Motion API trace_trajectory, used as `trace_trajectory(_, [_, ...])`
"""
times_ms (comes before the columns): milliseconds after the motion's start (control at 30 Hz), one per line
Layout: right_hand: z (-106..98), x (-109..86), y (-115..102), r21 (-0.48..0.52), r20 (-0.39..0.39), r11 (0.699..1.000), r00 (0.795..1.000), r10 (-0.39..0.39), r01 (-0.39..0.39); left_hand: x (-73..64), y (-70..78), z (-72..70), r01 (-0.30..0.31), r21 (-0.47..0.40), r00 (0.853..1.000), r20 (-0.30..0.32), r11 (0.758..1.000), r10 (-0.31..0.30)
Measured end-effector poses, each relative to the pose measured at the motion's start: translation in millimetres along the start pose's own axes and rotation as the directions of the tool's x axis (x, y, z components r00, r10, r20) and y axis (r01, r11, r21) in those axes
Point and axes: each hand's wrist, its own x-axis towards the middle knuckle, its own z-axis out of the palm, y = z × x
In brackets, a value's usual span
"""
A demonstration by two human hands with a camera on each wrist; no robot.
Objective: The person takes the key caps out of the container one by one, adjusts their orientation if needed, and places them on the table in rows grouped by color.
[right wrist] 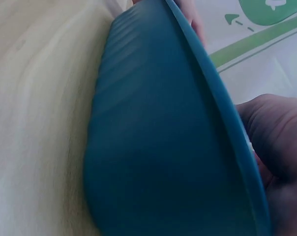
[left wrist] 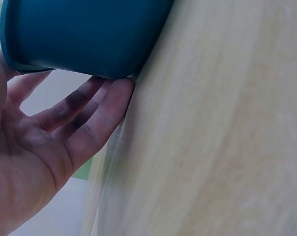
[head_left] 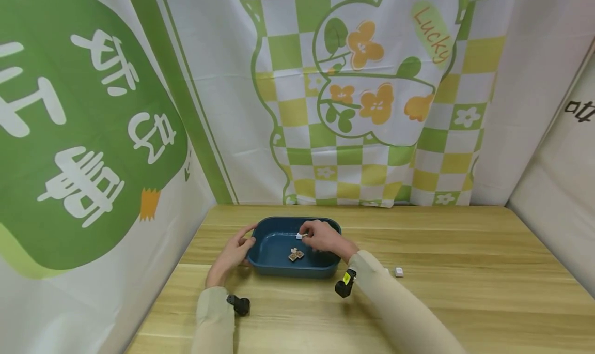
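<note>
- Nearest, a black wrist camera (head_left: 239,305) sits at the left cuff.
- A loose white cube (head_left: 399,272) rests on the wood-grain worktop (head_left: 465,276), right of the blue tray (head_left: 293,272).
- The left hand (head_left: 232,251) grips the tray's left end, fingers bent against its outer wall.
- Small brown pieces (head_left: 293,257) lie together inside the tray.
- Beyond them, the right hand's (head_left: 324,237) fingers pinch a small white piece (head_left: 299,236) over the tray.
- Behind hangs a checked curtain (head_left: 288,54).

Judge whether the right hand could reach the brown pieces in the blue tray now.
Probably yes: the right hand reaches into the blue tray near the brown pieces, with nothing visible between, though it seems to hold a white piece.
</note>
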Motion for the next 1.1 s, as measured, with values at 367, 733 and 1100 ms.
trace_trajectory(367, [11.4,15.3,4.9,-0.002,0.034,0.998,0.997,0.070,-0.070,-0.1,-4.6,-0.9,0.021,0.036,1.000,-0.017,0.999,-0.020])
trace_trajectory(733, [14.0,24.3,10.1,-0.080,-0.026,0.992,0.995,0.100,-0.102,1.8,-2.7,0.3,0.025,0.029,0.999,-0.025,0.999,-0.024])
trace_trajectory(1100, [18.6,31.2,12.1,-0.073,-0.029,0.986,0.989,0.145,-0.147,-3.2,5.3,0.3,0.022,-0.004,1.000,-0.002,1.000,-0.022])
